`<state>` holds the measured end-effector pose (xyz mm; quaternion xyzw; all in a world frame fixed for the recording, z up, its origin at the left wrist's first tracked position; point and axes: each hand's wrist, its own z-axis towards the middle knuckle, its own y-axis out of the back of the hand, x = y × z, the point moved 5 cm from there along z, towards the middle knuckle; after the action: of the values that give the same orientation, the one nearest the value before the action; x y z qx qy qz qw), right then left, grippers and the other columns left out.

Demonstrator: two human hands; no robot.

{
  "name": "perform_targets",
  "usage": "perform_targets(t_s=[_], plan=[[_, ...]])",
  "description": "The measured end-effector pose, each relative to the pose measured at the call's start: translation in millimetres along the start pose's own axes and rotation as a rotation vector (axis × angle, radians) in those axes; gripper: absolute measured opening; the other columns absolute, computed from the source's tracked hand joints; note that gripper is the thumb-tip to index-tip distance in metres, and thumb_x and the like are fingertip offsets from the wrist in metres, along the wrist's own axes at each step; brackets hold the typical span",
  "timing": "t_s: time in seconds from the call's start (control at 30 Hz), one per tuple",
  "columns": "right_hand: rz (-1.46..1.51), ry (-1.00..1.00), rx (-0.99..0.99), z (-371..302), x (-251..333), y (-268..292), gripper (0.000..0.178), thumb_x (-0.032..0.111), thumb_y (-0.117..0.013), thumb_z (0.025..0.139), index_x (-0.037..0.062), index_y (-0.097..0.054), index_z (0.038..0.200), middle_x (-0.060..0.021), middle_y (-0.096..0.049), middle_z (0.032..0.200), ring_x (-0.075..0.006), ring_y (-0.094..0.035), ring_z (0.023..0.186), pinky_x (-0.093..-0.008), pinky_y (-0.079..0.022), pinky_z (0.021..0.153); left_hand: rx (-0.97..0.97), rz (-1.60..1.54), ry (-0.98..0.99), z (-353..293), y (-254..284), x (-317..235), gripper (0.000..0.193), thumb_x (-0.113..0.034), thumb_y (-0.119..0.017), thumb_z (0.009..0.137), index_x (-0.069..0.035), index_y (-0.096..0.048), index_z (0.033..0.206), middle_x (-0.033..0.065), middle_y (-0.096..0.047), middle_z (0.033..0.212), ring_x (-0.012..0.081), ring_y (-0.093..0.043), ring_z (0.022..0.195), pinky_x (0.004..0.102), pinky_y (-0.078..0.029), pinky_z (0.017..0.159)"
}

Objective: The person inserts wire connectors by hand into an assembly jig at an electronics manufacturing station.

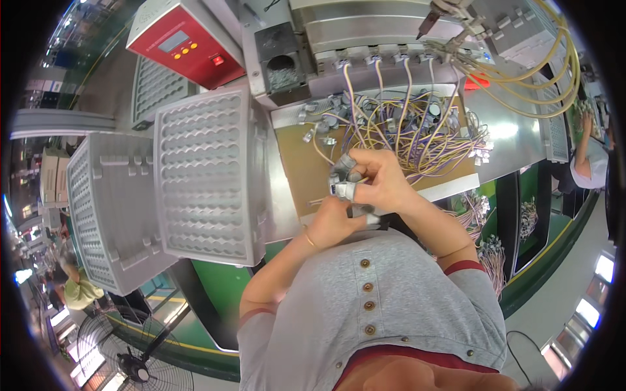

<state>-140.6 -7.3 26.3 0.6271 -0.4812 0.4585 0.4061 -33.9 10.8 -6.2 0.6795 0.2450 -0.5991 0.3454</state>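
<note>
My right hand (383,181) and my left hand (331,220) meet close in front of my body, over the near edge of a brown work board. Grey and white coverings wrap several of my fingertips. Both hands are closed in a pinch, the fingers almost touching. Between them shows a small white-and-dark piece (338,189), too small and too covered to name. Just beyond my hands lies a tangled heap of yellow, purple and white wire leads (424,146) with grey round parts and white plugs.
Several leads hang from a metal fixture (378,55) at the back. Left of the board stand grey ribbed trays (208,176), with a red control box (189,45) behind. Coiled yellow hoses (567,65) hang at the right. More wire bundles (492,257) hang below the board. Other people work farther off.
</note>
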Motion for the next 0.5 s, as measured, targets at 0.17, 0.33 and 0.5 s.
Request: perform_targets(t_s=[0.17,0.33,0.5], plan=[[0.058,0.182,-0.601,-21,-7,110,0.020,0.000,-0.059,0.066,-0.0001,-0.061,0.085,-0.0041,-0.060,0.077,-0.0080,-0.054,0.063,-0.0210,-0.043,0.056,0.174,0.183,0.242,-2,0,20,0.023,-0.007,-0.059,0.070,-0.003,-0.063,0.093,0.0066,-0.063,0.074,0.0070,-0.055,0.064,0.0227,-0.046,0.060],[0.342,0.417,-1.086,-42,-18,215,0.016,0.004,-0.051,0.074,-0.0017,-0.057,0.088,-0.0039,-0.058,0.071,-0.0072,-0.050,0.054,-0.0175,-0.038,0.047,0.109,-0.008,0.200,1,-4,38,0.028,-0.013,-0.058,0.078,-0.001,-0.057,0.103,0.0045,-0.061,0.087,0.0076,-0.055,0.072,0.0224,-0.046,0.064],[0.528,0.361,-1.214,-20,-43,229,0.011,0.011,-0.056,0.077,0.0022,-0.056,0.084,-0.0002,-0.052,0.065,-0.0053,-0.040,0.047,-0.0195,-0.029,0.040,0.254,-0.312,0.183,20,-39,24,0.052,-0.014,-0.059,0.077,-0.008,-0.038,0.125,0.0048,-0.060,0.076,0.0083,-0.053,0.068,0.0237,-0.043,0.061]])
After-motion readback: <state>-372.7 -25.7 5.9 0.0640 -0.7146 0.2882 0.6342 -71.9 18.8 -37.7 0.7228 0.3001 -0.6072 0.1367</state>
